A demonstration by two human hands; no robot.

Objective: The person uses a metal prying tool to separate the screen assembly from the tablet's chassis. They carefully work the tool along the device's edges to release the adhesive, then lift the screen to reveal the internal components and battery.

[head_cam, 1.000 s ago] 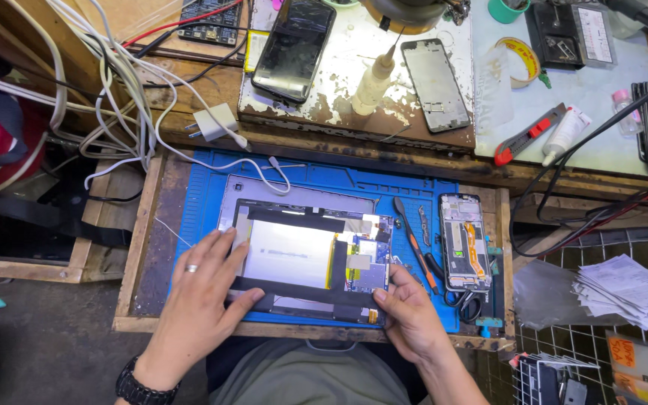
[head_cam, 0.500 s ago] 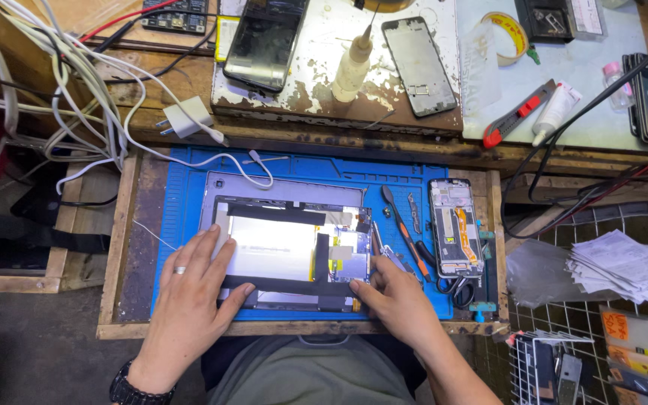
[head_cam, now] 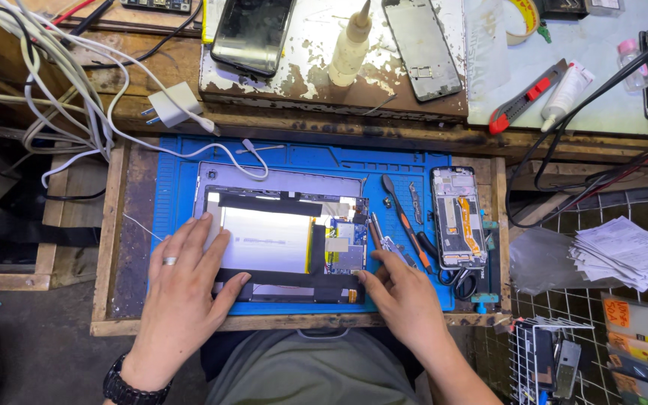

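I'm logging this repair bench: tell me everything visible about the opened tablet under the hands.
The opened tablet lies flat, insides up, on the blue work mat. A large silvery battery fills its middle, black strips run above and below, and a blue circuit board sits at its right. The left hand presses its left part; the right hand touches its lower right corner.

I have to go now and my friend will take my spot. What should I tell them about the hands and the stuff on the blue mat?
Left hand: lies flat on the left end of the opened tablet, fingers spread, holding nothing.
Right hand: at the tablet's lower right corner, thumb on the edge, fingertips by the tools beside it; it grips nothing that shows.
Things: the tablet lies on the blue mat, back cover off, silver battery and small circuit board bare. An opened phone lies at the mat's right.
Done: tablet is open.
Left: the insides are still in place and the back is still off.
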